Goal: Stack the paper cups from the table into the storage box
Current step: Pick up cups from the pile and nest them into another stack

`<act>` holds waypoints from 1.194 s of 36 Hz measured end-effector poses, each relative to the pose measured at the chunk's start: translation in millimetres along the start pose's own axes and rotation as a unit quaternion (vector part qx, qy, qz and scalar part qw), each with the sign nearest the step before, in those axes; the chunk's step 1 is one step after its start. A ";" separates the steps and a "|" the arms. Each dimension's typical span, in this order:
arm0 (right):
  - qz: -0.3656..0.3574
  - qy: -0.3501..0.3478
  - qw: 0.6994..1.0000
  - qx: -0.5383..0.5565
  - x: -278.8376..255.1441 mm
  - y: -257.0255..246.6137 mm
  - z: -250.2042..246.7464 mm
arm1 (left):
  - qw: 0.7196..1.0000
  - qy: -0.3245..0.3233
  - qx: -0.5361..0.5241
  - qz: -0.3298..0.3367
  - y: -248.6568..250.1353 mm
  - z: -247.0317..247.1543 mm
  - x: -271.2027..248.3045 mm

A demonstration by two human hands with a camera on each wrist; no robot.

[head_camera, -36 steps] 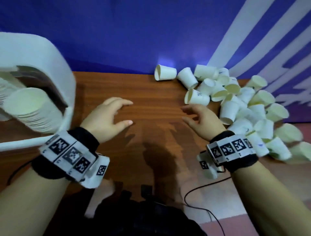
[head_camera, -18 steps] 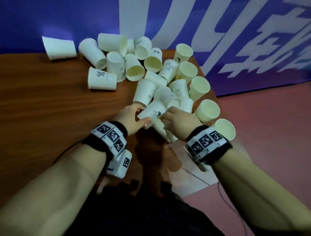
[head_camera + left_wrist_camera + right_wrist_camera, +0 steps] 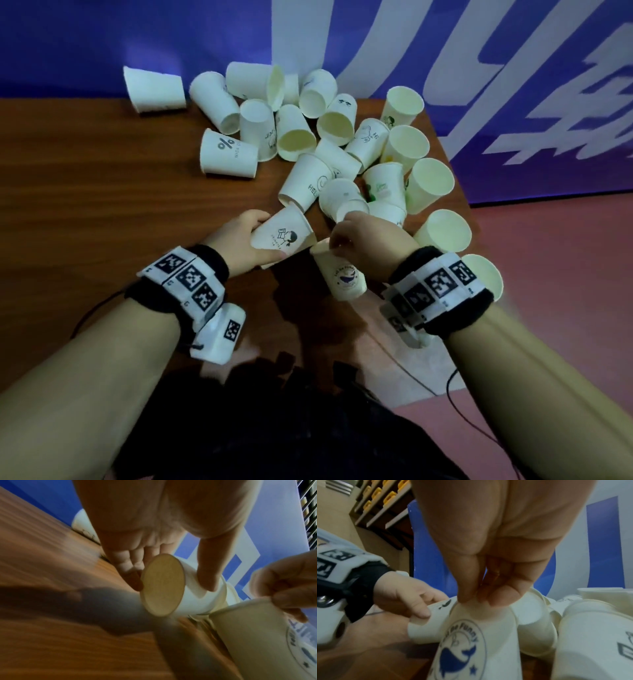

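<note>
Several white paper cups (image 3: pixel 329 144) lie in a loose pile on the right part of the brown wooden table (image 3: pixel 102 205). My left hand (image 3: pixel 265 238) grips a cup with a cartoon print (image 3: pixel 281 236) round its base end, thumb on one side and fingers on the other (image 3: pixel 171 581). My right hand (image 3: pixel 334 241) pinches the rim of a cup with a blue whale logo (image 3: pixel 344 279) between thumb and fingers (image 3: pixel 476 599). The two cups touch at their rims, at the pile's near edge. The storage box is out of view.
The table's right edge (image 3: pixel 459 192) runs close behind the pile, with red floor (image 3: pixel 548 274) beyond it. Some cups lie right at that edge. A blue and white banner (image 3: pixel 479 68) backs the table. Black cables (image 3: pixel 455 394) hang near my lap.
One second ago both hands hovered empty over bare table beside the white box. The view has swung right to the pile, and each hand has taken hold of a cup.
</note>
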State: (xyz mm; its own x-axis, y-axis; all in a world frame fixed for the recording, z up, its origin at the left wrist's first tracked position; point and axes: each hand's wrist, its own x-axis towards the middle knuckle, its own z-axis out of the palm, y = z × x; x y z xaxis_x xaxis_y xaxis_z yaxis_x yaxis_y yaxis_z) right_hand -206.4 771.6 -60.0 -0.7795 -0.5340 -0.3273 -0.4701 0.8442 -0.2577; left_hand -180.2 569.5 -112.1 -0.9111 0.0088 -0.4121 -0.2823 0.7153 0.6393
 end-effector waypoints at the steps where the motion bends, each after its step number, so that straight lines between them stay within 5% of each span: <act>1: -0.010 0.006 1.000 0.005 -0.7 -4.1 -3.0 | 1.000 0.009 -0.004 -0.008 -7.5 -8.1 -7.6; 11: -0.097 0.074 0.990 0.066 25.1 -101.7 -15.4 | 0.982 0.114 -0.138 -0.054 -93.3 -108.5 -100.4; 27: -0.208 0.150 0.957 0.136 110.5 -387.5 7.3 | 0.911 0.333 -0.243 0.022 -297.3 -317.0 -242.2; 37: -0.229 0.233 0.934 0.145 128.3 -465.9 1.4 | 0.888 0.377 -0.263 0.027 -355.7 -354.0 -212.4; 43: -0.244 0.308 0.908 0.143 136.7 -482.1 -16.2 | 0.911 0.337 -0.236 0.017 -371.7 -342.6 -194.7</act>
State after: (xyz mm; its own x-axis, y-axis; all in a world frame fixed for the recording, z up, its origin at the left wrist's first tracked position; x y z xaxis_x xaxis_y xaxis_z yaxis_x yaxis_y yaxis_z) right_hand -93.1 292.4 34.2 -0.6321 -0.6394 0.4378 -0.7640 0.4196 -0.4902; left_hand -0.7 62.5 -47.1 -0.8542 -0.5200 0.0031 -0.2037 0.3401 0.9181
